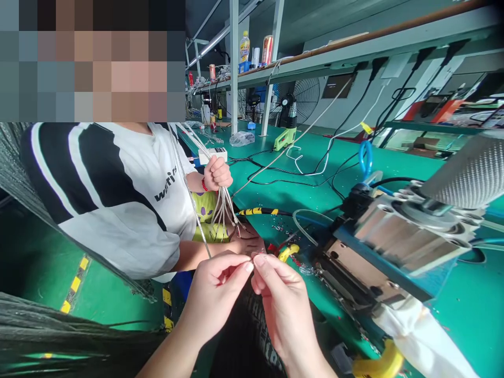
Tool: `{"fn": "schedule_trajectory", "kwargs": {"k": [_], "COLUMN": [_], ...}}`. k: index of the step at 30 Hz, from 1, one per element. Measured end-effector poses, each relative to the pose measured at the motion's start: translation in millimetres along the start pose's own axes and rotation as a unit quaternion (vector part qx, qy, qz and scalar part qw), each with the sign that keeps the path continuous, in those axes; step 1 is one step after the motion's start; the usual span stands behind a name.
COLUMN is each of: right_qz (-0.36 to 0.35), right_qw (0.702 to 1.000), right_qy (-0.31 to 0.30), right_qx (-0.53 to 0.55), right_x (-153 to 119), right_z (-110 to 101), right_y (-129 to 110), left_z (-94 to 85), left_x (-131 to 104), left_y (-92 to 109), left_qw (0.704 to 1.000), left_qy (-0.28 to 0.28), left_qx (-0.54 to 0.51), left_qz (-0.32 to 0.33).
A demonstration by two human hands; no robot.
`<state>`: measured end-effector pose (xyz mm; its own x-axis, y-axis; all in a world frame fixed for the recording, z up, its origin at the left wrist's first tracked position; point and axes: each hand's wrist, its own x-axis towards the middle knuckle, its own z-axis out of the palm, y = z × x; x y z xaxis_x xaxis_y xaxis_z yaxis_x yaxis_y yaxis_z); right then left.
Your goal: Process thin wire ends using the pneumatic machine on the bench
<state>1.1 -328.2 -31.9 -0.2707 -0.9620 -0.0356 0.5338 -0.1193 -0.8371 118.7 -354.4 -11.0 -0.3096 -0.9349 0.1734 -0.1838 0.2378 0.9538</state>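
My left hand [220, 294] and my right hand [283, 299] meet at the lower middle, thumbs and index fingers pinched with the fingertips almost touching. Whatever lies between the fingertips is too small to make out. A thin pale cable [200, 226] runs down from the upper left and ends behind my left hand. Just beyond, a person's hand [218, 173] grips a bundle of thin cables [223, 206] whose ends fan out downward.
A metal press machine [394, 236] stands close on the right of the green table [468, 320]. Another person [129, 194] sits at the left. Black cables, a green heat gun [285, 138] and a white box [213, 155] lie farther back.
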Motion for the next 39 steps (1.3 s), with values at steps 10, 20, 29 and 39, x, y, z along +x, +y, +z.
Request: {"fn": "schedule_trajectory", "kwargs": {"k": [10, 20, 29, 39], "right_qz": [0.018, -0.055, -0.023, -0.025], "right_qw": [0.997, 0.996, 0.999, 0.991], "right_qy": [-0.017, -0.056, 0.006, -0.070], "right_qx": [0.079, -0.035, 0.045, 0.110], "right_x": [-4.3, -0.9, -7.3, -12.9], "right_z": [2.0, -8.3, -0.1, 9.1], "right_y": [6.9, -2.2, 3.0, 9.1], "left_z": [6.2, 3.8, 10.9, 8.0], "left_x": [-3.3, -0.2, -7.2, -5.4], "left_y": [-8.6, -0.2, -13.2, -4.6], "left_qw": [0.980, 0.990, 0.975, 0.948], "left_qy": [-0.017, -0.063, -0.001, 0.001], "left_qx": [-0.190, -0.119, -0.205, -0.298], "left_qz": [-0.061, -0.047, -0.082, -0.112]}}
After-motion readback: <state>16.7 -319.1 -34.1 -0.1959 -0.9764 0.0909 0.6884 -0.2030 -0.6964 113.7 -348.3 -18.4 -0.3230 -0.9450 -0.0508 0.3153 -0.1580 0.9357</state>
